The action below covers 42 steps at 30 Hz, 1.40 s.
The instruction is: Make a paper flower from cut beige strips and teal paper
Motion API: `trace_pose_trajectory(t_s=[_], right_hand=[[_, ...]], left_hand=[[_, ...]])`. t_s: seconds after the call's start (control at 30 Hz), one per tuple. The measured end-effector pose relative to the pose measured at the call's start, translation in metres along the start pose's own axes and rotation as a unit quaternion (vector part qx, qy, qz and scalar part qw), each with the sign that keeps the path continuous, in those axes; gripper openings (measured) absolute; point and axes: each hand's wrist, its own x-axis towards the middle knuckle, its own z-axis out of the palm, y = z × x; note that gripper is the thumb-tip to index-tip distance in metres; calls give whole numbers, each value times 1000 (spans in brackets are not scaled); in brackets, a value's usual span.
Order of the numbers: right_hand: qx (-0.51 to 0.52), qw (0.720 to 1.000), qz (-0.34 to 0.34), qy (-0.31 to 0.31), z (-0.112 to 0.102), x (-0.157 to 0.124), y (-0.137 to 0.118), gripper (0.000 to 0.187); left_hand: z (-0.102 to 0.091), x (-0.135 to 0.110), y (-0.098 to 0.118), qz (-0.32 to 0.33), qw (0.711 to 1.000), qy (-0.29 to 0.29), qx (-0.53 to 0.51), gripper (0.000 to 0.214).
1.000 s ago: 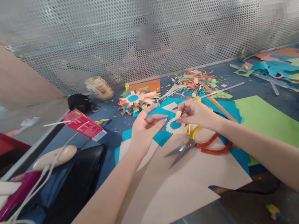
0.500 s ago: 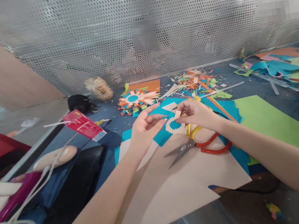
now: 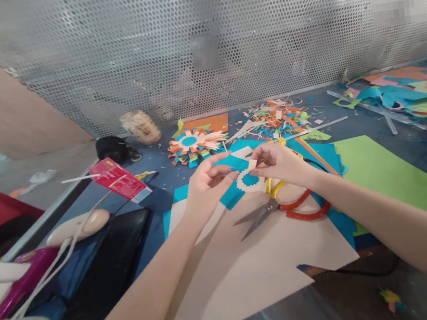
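Between my two hands is a pale paper ring (image 3: 249, 188) with a fringed outer edge and a blue middle; whether that blue belongs to it or shows through from below, I cannot tell. My left hand (image 3: 205, 183) pinches its left edge between thumb and finger. On the upper right, my right hand (image 3: 279, 163) pinches it beside a small raised strip. Under the hands lie a blue paper strip (image 3: 232, 195) and a large pale sheet (image 3: 237, 277). Scissors (image 3: 270, 208) with red and yellow handles rest on that sheet, blades apart, just below my right hand.
Layered paper flowers (image 3: 190, 141) and a heap of paper scraps (image 3: 277, 120) lie behind the hands. Green paper (image 3: 392, 173) is to the right. On the left are a red carton (image 3: 119, 178) with a straw, a black phone-like slab (image 3: 109, 263) and white cables (image 3: 43, 287). Perforated metal (image 3: 204, 93) stands behind.
Both hands stay almost in place. The paper ring has tilted slightly between the fingers. Nothing was let go.
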Motion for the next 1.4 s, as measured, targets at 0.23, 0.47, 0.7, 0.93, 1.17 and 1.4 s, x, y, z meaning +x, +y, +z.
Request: trace_pose_trajectory(t_s=[0.23, 0.47, 0.7, 0.93, 1.17, 1.4], right_hand=[[-10, 1000, -9, 1, 0, 0, -1, 22], [-76, 990, -116, 18, 1, -4, -5, 12], [-285, 876, -389, 0, -4, -10, -11, 14], [-305, 850, -429, 6, -5, -9, -11, 15], [-298, 854, -426, 4, -5, -10, -12, 16], [-294, 862, -414, -3, -5, -10, -10, 15]], left_hand=[[1, -1, -1, 25, 1000, -9, -7, 55], [1, -7, 1, 172, 975, 6, 139, 42], [-13, -11, 0, 356, 877, 5, 322, 15], [-15, -11, -2, 471, 818, 0, 330, 29], [-15, -10, -4, 473, 814, 1, 337, 28], [-15, -12, -3, 436, 819, 7, 373, 20]])
